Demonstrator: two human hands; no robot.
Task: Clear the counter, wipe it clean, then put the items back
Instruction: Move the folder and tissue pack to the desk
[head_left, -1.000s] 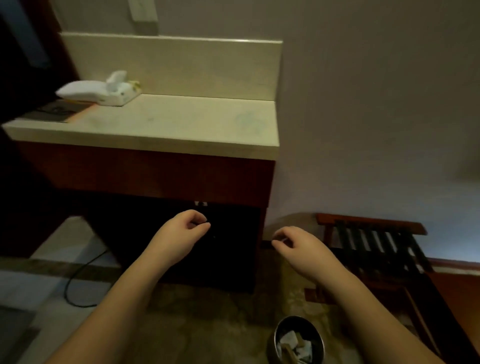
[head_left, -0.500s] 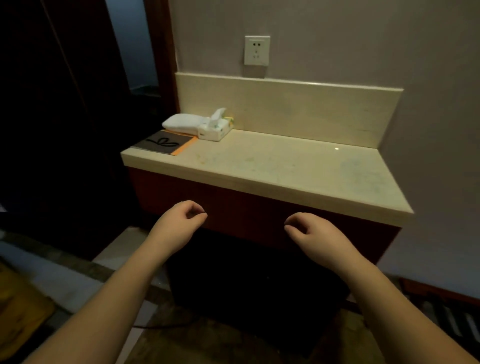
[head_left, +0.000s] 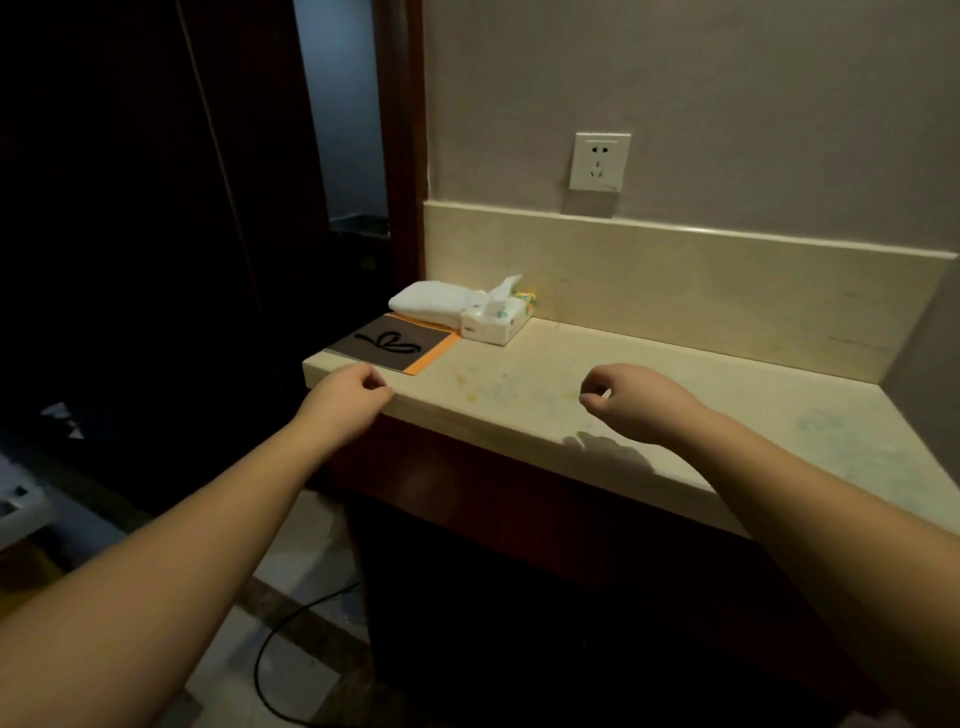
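Observation:
A cream stone counter (head_left: 675, 395) runs along the wall, with faint yellow and bluish stains on it. At its far left corner lie a folded white cloth (head_left: 434, 302), a white tissue box (head_left: 497, 317) with a tissue sticking up, and a dark booklet on an orange sheet (head_left: 395, 344). My left hand (head_left: 345, 397) hovers at the counter's front left edge, fingers curled with nothing in it. Over the counter's middle is my right hand (head_left: 631, 402), also loosely curled and holding nothing.
A white wall socket (head_left: 600, 162) sits above the backsplash (head_left: 727, 280). A dark wooden cabinet (head_left: 519, 519) carries the counter. A black cable (head_left: 280, 660) loops on the tiled floor. A dark doorway (head_left: 343, 156) opens at the left.
The view has swung up and to the left, bringing the counter closer. Both hands have risen from below the counter edge to counter height. Neither hand holds anything.

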